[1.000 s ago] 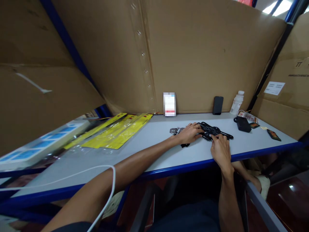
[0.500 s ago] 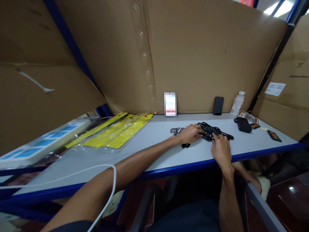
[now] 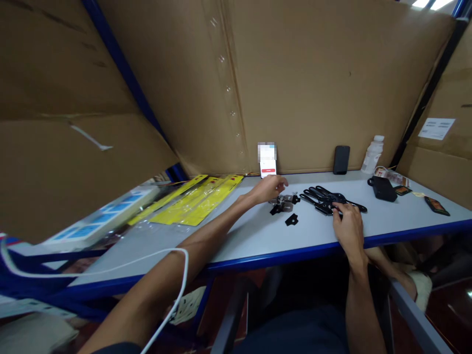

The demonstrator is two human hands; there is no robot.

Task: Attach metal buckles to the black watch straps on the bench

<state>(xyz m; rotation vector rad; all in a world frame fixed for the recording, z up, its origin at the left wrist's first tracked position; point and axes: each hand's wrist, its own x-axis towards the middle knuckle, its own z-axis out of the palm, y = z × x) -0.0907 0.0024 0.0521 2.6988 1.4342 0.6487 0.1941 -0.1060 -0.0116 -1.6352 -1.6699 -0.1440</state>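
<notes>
Left hand (image 3: 271, 188) hovered, fingers loosely released, over small metal parts (image 3: 283, 202); right hand (image 3: 348, 227) pressed black tools (image 3: 329, 200) mid-bench (image 3: 228, 236), apparently ungripped; loose black piece (image 3: 291, 220) risked being swept off

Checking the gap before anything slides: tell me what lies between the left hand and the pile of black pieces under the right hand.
In the head view, small metal and black parts lie between the left hand and the black pieces that the right hand touches.

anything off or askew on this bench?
Mostly tidy. One small black piece lies alone, apart from the metal parts near the left hand. Right hand rests on the black tool pile.
</notes>
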